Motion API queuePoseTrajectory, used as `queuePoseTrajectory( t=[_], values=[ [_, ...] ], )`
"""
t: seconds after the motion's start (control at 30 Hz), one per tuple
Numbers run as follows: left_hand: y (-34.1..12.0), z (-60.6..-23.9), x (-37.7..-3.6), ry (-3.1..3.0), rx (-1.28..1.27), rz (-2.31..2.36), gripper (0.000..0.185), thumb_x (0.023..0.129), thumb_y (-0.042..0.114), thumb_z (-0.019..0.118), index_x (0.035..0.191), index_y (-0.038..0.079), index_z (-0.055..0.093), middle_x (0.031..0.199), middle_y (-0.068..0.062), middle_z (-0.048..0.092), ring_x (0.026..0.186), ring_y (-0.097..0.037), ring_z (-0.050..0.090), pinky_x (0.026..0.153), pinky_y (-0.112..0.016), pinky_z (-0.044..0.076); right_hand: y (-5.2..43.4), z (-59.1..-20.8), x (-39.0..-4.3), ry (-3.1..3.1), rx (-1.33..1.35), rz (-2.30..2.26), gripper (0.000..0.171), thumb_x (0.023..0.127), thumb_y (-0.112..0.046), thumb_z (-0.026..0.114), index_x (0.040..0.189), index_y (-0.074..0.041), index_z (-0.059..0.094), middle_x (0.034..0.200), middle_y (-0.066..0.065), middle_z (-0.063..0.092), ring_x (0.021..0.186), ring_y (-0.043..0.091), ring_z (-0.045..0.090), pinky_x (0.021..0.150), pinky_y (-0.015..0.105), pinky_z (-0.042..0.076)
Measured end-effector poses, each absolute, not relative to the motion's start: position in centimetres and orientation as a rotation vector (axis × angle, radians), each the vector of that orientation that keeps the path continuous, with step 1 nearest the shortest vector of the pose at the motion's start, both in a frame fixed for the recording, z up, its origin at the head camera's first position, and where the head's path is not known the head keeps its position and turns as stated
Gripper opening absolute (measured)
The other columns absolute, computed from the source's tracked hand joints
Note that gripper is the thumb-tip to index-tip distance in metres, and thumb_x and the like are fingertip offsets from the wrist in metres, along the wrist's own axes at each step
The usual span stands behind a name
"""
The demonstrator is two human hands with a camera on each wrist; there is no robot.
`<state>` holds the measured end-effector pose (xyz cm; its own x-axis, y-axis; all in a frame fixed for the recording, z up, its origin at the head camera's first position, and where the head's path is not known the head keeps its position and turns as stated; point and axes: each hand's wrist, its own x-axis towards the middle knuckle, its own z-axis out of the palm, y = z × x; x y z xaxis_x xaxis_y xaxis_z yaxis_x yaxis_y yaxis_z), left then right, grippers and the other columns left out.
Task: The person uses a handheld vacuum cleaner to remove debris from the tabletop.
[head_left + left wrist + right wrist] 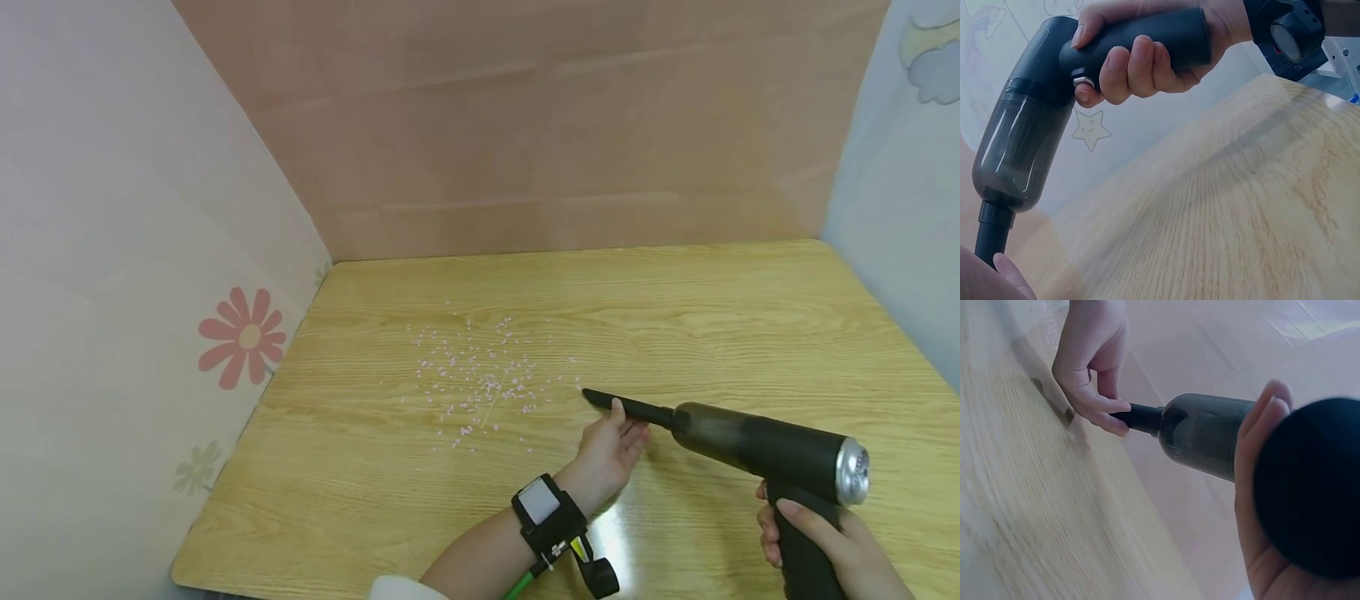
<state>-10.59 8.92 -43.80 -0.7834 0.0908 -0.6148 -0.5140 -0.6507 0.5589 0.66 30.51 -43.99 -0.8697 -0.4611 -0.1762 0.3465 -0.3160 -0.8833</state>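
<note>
right hand (813, 533) grips handheld vacuum (757, 454) by its handle at 5 o'clock on table (750, 317); left hand (611, 454) pinches its nozzle (626, 406), tip just beside pink scraps (483, 375) at centre.

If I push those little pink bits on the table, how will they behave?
The pink bits look tiny and loose, so they would probably scatter rather than slide together. They lie flat on the smooth wooden table, so they likely weigh almost nothing and shift easily.

A wooden table (750, 317) stands between flowered wall panels (150, 250), star sticker (1090, 130) nearby.
</note>
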Motion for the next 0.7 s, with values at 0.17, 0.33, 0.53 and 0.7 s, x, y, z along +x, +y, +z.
queuePoseTrajectory(
  t=[0.17, 0.33, 0.53, 0.7],
  values=[
    [8.8, -43.9, -10.9, 1.069, -0.822, 2.452, 0.018, 0.096, 0.024, 0.055, 0.095, 0.007, 0.061, 0.087, -0.005, 0.063, 0.083, -0.015, 0.058, 0.083, -0.026, 0.054, 29.8, -44.2, 0.6, 1.598, -0.166, -2.191, 0.043, 0.104, -0.005, 0.017, 0.115, -0.020, 0.056, 0.089, -0.009, 0.065, 0.074, 0.014, 0.065, 0.064, 0.033, 0.057],
    [8.7, -43.7, -11.2, 1.087, -0.834, 2.451, 0.018, 0.097, 0.024, 0.055, 0.090, 0.008, 0.060, 0.083, -0.004, 0.062, 0.080, -0.014, 0.058, 0.081, -0.025, 0.054, 29.2, -44.6, 0.4, 1.654, -0.173, -2.223, 0.041, 0.103, -0.003, 0.019, 0.114, -0.017, 0.056, 0.087, -0.008, 0.065, 0.071, 0.015, 0.065, 0.064, 0.034, 0.058],
    [8.6, -43.8, -11.6, 1.083, -0.817, 2.471, 0.018, 0.097, 0.024, 0.054, 0.088, 0.008, 0.058, 0.084, -0.004, 0.059, 0.081, -0.014, 0.056, 0.078, -0.023, 0.053, 28.4, -44.8, 0.4, 1.781, -0.148, -2.220, 0.037, 0.103, -0.002, 0.023, 0.111, -0.015, 0.056, 0.083, -0.005, 0.065, 0.067, 0.016, 0.063, 0.061, 0.034, 0.057],
    [8.6, -43.9, -11.8, 1.079, -0.808, 2.477, 0.017, 0.097, 0.022, 0.054, 0.086, 0.010, 0.056, 0.082, -0.003, 0.058, 0.079, -0.014, 0.055, 0.075, -0.021, 0.052, 28.1, -45.0, 0.5, 1.797, -0.122, -2.232, 0.036, 0.103, -0.002, 0.023, 0.110, -0.015, 0.055, 0.083, -0.005, 0.064, 0.067, 0.015, 0.063, 0.060, 0.033, 0.056]
  ],
)
